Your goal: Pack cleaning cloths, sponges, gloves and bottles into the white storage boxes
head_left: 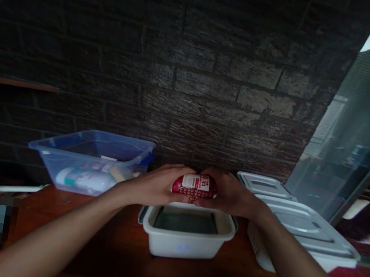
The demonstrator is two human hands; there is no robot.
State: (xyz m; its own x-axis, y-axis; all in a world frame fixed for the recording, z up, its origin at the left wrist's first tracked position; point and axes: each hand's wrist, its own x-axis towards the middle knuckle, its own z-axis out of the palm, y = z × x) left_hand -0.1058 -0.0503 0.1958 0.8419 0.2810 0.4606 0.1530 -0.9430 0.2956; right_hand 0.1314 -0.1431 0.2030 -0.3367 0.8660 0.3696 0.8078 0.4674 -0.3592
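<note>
Between both palms I hold a small red packet (pixel 194 187) with white print, its long side across my view. My left hand (pixel 160 183) wraps round its left end, and my right hand (pixel 228 194) grips its right end; the fingertips behind it are partly hidden. Just below the packet stands a white plastic tub (pixel 185 244) without a lid on it, dark inside, with grey clips at its two sides. The packet is above the tub's far rim.
A clear bluish bin (pixel 89 156) with a white bottle (pixel 85 180) inside stands left on the wooden table (pixel 107 248). To the right are white lidded containers (pixel 304 227). A dark brick wall (pixel 186 87) rises behind, with a glass panel (pixel 345 122) at right.
</note>
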